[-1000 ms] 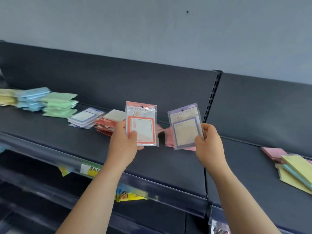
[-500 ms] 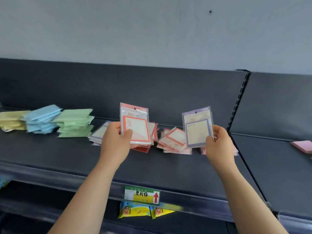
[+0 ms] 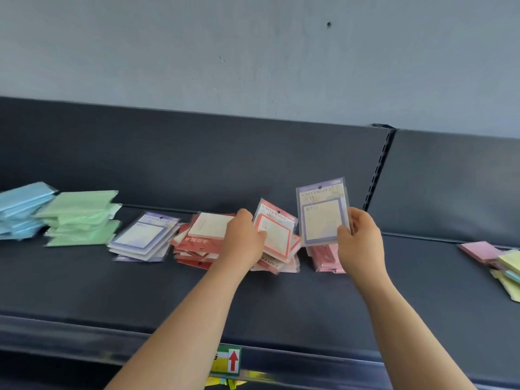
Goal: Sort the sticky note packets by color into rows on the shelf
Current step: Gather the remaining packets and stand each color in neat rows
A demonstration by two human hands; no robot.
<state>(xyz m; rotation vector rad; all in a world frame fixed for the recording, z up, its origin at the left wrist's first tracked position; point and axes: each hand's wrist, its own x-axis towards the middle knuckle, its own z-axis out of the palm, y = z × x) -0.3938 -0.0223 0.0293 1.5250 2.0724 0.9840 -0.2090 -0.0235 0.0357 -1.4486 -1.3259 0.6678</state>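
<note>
We see green stack (image 3: 81, 218), purple stack (image 3: 143, 237), red stack (image 3: 197, 249) formed. Left hand (image 3: 243, 243) grasps red packet (image 3: 274, 237); right hand (image 3: 360, 243) pinches purple packet (image 3: 323, 212). Mixed pile (image 3: 503, 263) unsorted.

The shelf (image 3: 84, 282) looks like dark sheet metal, matt and smooth, and the back panel (image 3: 197, 164) has the same dull finish. The slotted upright (image 3: 378, 170) is dark metal too. The wall (image 3: 253, 52) is painted, matt and lightly scuffed. The raised purple packet (image 3: 323, 215) is a glossy clear plastic sleeve over a paper pad. The red packet (image 3: 274, 237) is wrapped alike (its film catches a pale sheen). The green stack (image 3: 81, 218) and blue stack (image 3: 22, 209) show a soft gloss, as of film wrap, though blur hides detail. The pink pads (image 3: 478, 250) look like bare matt paper. The label (image 3: 228, 360) is printed paper behind a shiny clear strip.
</note>
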